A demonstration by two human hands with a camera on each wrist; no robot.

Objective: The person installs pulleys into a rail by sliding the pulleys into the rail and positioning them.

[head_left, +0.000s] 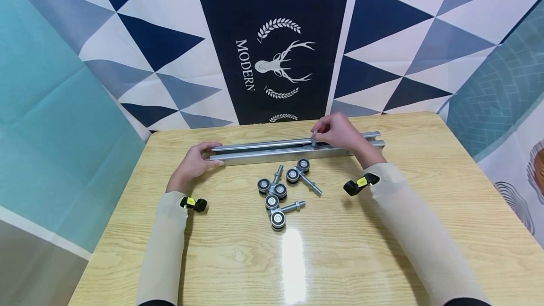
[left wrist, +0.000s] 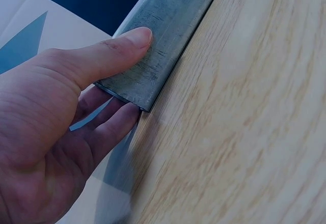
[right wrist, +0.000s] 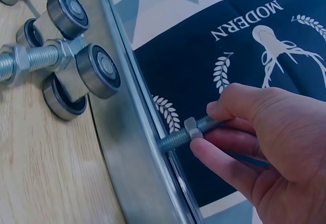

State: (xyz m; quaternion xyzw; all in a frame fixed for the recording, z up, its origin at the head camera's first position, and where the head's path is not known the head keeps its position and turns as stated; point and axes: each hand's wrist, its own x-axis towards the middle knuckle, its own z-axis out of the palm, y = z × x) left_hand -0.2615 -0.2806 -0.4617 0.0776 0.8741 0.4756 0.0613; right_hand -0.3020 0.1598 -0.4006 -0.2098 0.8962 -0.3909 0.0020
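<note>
A long metal channel track point(head_left: 263, 157) lies along the far part of the table, its slot facing up. My left hand point(head_left: 196, 162) grips its left end; in the left wrist view the thumb lies on the track's flat side point(left wrist: 170, 40), with fingers at the cut end. My right hand point(head_left: 337, 131) pinches a threaded bolt point(right wrist: 175, 139) with a nut on it, upright out of the slot toward the right end. Whatever the bolt joins inside the track is hidden. Three wheeled roller trolleys with bolts, one nearest the track point(head_left: 292, 176), lie in front of it.
The other two trolleys, one upper point(head_left: 263, 184) and one lower point(head_left: 278, 220), lie close together near the middle of the wooden table point(head_left: 229, 259). A patterned cloth point(head_left: 289, 8) hangs directly behind the table's far edge.
</note>
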